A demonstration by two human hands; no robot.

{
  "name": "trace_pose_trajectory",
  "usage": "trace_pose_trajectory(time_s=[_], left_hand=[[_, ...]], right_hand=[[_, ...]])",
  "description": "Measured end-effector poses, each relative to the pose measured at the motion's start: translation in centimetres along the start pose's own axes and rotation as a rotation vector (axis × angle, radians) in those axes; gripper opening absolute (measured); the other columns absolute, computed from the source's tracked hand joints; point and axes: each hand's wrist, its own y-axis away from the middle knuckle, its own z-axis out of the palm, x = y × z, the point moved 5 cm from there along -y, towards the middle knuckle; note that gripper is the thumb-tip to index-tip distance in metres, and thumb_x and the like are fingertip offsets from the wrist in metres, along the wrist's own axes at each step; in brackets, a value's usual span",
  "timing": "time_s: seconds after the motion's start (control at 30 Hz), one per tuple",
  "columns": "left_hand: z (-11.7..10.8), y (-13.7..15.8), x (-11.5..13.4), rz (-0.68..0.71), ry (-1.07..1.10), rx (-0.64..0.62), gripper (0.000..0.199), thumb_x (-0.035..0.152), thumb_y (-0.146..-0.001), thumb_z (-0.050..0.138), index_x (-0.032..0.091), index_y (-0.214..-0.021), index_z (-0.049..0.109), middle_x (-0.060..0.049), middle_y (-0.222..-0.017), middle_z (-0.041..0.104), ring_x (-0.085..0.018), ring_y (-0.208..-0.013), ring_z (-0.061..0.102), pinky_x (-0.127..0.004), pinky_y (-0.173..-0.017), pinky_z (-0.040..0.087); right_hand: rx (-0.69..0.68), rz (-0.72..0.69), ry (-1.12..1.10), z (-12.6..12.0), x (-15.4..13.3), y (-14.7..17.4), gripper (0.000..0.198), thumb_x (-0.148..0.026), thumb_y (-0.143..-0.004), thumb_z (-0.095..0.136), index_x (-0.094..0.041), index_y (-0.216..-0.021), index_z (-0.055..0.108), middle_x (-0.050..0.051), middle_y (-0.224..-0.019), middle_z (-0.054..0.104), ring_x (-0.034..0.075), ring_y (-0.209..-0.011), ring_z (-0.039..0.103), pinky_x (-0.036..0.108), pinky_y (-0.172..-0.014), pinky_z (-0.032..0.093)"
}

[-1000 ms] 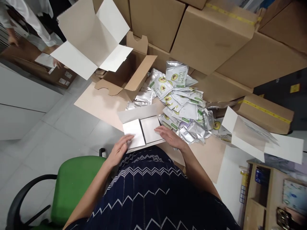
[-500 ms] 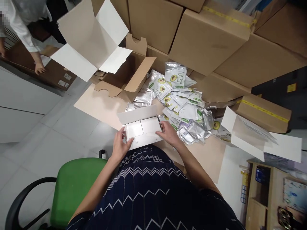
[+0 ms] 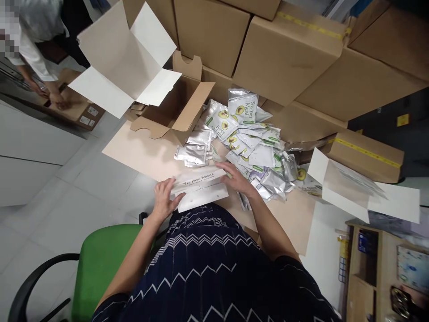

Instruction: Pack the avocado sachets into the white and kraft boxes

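Observation:
A small white carton [image 3: 203,197] lies in front of my body at the table's near edge. Its printed lid flap [image 3: 197,178], lettered "Su per Meal", is folded most of the way over the top. My left hand [image 3: 165,198] grips the left end, thumb at the front and fingers along the side. At the right end, my right hand [image 3: 236,179] holds the corner, with its fingers over the flap's edge and its thumb near the front. Just beyond the carton are silver pouches [image 3: 191,153] and a heap of avocado-printed pouches [image 3: 254,143].
An open brown box [image 3: 167,112] and a large open white box [image 3: 124,58] stand at the back left. Stacked cartons [image 3: 284,58] line the back. Another open white carton [image 3: 348,183] is on the right. A green chair [image 3: 107,268] stands left; a co-worker's hands [image 3: 56,96] touch a box.
The carton's lid flap has swung down toward me, bringing its printed face into view. My right hand's fingers have moved up onto the flap. The co-worker's hands have shifted on their box.

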Motion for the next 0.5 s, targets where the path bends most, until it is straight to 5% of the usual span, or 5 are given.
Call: trace_pose_trajectory(time_s=[0.07,0.13,0.27,0.4,0.5], left_hand=[[-0.3,0.4,0.5,0.117,0.008,-0.063,0.060,0.029,-0.091,0.063,0.034,-0.148,0.046,-0.012,-0.133,0.056,-0.030,-0.122,0.051,-0.051,-0.103,0.043],[-0.6,0.7,0.7,0.164,0.032,-0.130,0.050,0.023,-0.093,0.054,0.034,-0.142,0.054,-0.011,-0.138,0.054,-0.030,-0.128,0.048,-0.052,-0.107,0.042],[-0.9,1.3,0.9,0.112,0.140,-0.231,0.048,0.022,-0.097,0.043,0.032,-0.142,0.055,-0.009,-0.151,0.045,-0.030,-0.140,0.040,-0.058,-0.115,0.035],[0.0,1.9,0.8,-0.189,0.236,-0.152,0.040,0.039,-0.095,0.055,0.027,-0.133,0.061,-0.011,-0.150,0.040,-0.030,-0.142,0.039,-0.056,-0.118,0.034],[1.5,2.9,0.3,-0.577,0.389,-0.116,0.073,0.054,-0.082,0.071,0.026,-0.145,0.047,-0.014,-0.150,0.040,-0.031,-0.130,0.052,-0.053,-0.109,0.046]], right_hand=[[-0.002,0.002,-0.003,0.1,0.2,0.8,0.053,-0.065,-0.099,0.041,-0.028,-0.124,0.070,0.009,-0.143,0.057,0.029,-0.138,0.045,0.053,-0.119,0.030],[0.023,0.028,0.034,0.6,0.4,1.5,0.049,-0.060,-0.101,0.041,-0.025,-0.106,0.075,0.008,-0.140,0.059,0.030,-0.136,0.046,0.054,-0.118,0.032],[0.137,0.101,0.117,2.2,0.7,2.6,0.035,-0.043,-0.091,0.063,-0.024,-0.121,0.069,0.011,-0.142,0.055,0.030,-0.133,0.049,0.052,-0.116,0.037],[0.220,0.390,0.025,2.8,2.6,3.5,0.069,-0.040,-0.081,0.073,-0.022,-0.143,0.051,0.015,-0.139,0.052,0.027,-0.113,0.061,0.046,-0.099,0.052],[0.131,0.568,-0.130,3.1,4.2,4.0,0.066,-0.051,-0.080,0.074,-0.019,-0.136,0.057,0.015,-0.132,0.059,0.026,-0.104,0.063,0.044,-0.092,0.054]])
